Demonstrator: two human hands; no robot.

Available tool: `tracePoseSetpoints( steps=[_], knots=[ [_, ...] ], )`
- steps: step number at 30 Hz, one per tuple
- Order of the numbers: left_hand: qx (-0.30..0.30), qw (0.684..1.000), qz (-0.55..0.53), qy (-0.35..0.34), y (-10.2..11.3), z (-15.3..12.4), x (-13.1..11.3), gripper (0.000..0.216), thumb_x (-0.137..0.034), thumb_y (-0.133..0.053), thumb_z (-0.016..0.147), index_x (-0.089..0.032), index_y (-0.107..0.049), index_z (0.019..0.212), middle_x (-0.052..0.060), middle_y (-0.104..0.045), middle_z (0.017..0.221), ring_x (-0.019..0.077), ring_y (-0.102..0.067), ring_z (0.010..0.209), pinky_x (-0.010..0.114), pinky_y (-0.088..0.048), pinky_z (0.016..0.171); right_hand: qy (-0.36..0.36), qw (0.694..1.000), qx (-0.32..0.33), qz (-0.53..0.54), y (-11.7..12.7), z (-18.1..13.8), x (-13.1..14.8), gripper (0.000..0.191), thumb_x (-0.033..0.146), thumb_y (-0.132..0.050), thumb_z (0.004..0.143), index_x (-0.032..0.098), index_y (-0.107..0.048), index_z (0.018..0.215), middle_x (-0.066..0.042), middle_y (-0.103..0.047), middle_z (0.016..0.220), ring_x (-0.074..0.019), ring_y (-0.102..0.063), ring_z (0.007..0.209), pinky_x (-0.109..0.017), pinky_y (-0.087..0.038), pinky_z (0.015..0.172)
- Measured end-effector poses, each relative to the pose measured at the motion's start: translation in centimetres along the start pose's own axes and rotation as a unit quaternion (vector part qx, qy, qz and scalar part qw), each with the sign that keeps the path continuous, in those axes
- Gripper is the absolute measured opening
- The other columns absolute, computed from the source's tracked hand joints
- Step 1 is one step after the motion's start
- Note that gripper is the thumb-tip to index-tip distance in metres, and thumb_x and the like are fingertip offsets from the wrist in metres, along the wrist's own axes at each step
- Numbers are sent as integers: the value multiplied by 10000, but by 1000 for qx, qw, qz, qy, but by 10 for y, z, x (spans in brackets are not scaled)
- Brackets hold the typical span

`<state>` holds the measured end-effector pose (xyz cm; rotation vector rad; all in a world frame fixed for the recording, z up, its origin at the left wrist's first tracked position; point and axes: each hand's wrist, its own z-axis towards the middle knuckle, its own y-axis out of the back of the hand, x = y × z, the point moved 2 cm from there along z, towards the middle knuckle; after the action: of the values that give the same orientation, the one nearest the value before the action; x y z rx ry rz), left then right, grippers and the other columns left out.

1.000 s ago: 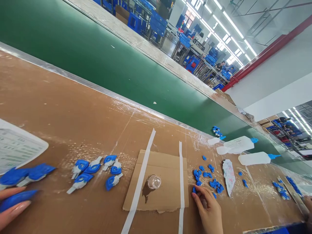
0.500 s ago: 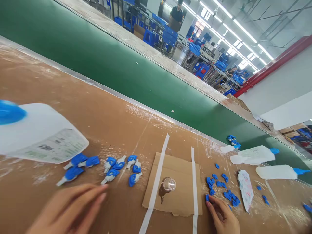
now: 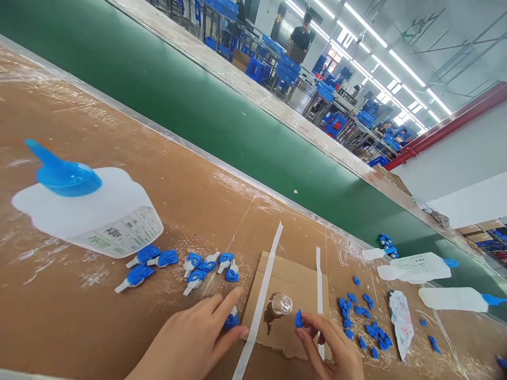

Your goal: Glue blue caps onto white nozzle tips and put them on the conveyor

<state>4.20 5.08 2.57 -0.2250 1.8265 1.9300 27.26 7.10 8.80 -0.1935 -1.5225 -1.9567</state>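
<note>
My left hand [image 3: 202, 335] is over the table beside the cardboard, thumb and index finger apart. In the gap between them shows a blue-and-white plastic piece [image 3: 231, 320], partly hidden by the hand; whether the fingers touch it I cannot tell. My right hand [image 3: 330, 343] pinches a small blue plastic part [image 3: 298, 319] between thumb and fingertips, above the cardboard's right side. Left of that part, a small clear round cup-like fixture [image 3: 282, 304] stands on the cardboard sheet [image 3: 297, 274], which white tape strips [image 3: 259, 311] hold down.
Several blue-and-white pieces [image 3: 202, 272] lie left of the cardboard, near a white jug-like container with a blue scoop [image 3: 69, 177]. Loose blue parts [image 3: 378, 335] are scattered to the right, by a crumpled white sheet [image 3: 400, 322] and white bottles [image 3: 451, 299]. A green conveyor [image 3: 253, 142] runs behind.
My right hand has brought the blue part from the pile leftward over the cardboard. My left hand has moved right to the blue-and-white piece, which now lies closer to me. The view has shifted slightly.
</note>
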Motion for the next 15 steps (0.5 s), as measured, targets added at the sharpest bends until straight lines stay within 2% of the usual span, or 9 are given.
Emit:
tracePoseSetpoints(
  steps=[2,3,6,8,10,12,14,15],
  knots=[
    [8,999,-21,-33,0,-6,0,415,-201,-536,873,-279,-552,1280,18,-722,891,185,-710,665,234,-537,506,-5,1000,24,-18,-3,7,3,254,448,-528,941,264,-701,908,2,-667,682,-134,-588,549,-218,-506,543],
    [-6,998,-15,-53,0,-7,0,422,-165,-549,849,-296,-576,1249,27,-713,930,188,-708,720,240,-549,556,-6,999,33,-28,-5,9,3,266,457,-521,942,266,-700,903,5,-663,678,-134,-583,543,-220,-508,547],
    [-89,989,2,-116,-1,-6,0,374,-71,-609,727,-288,-685,1022,70,-697,1099,243,-679,945,317,-565,772,-8,997,55,-48,-11,13,1,302,489,-494,946,272,-699,901,13,-676,705,-128,-577,528,-220,-509,552],
    [-109,982,-4,-157,-2,-3,-1,333,-54,-624,696,-262,-698,945,69,-710,1106,254,-666,975,343,-558,824,-14,996,65,-52,-14,14,0,331,502,-471,952,267,-697,900,13,-681,714,-125,-570,517,-218,-496,524],
    [-72,982,-4,-172,-3,1,-1,307,-33,-604,712,-230,-699,927,60,-737,986,240,-678,901,331,-570,779,-25,996,70,-47,-15,14,0,342,508,-471,950,261,-700,891,12,-682,713,-122,-560,507,-217,-483,510],
    [-26,987,-13,-158,-3,3,-1,336,2,-556,737,-205,-702,958,68,-739,905,239,-680,853,345,-576,755,-38,997,66,-23,-12,14,0,326,513,-511,931,264,-714,879,15,-676,690,-119,-551,499,-218,-472,511],
    [-25,984,-118,-130,-3,5,-4,383,-10,-518,766,-217,-699,1033,75,-735,907,241,-681,847,358,-577,747,-65,997,46,21,-8,12,1,302,521,-575,891,264,-731,860,7,-681,676,-126,-566,515,-222,-470,512],
    [-29,969,-221,-103,-3,7,-7,388,-43,-511,795,-238,-692,1076,71,-734,937,232,-683,862,354,-576,761,-85,995,29,52,-7,10,1,297,525,-605,869,259,-737,852,-3,-690,679,-134,-586,534,-225,-483,520]
  ],
)
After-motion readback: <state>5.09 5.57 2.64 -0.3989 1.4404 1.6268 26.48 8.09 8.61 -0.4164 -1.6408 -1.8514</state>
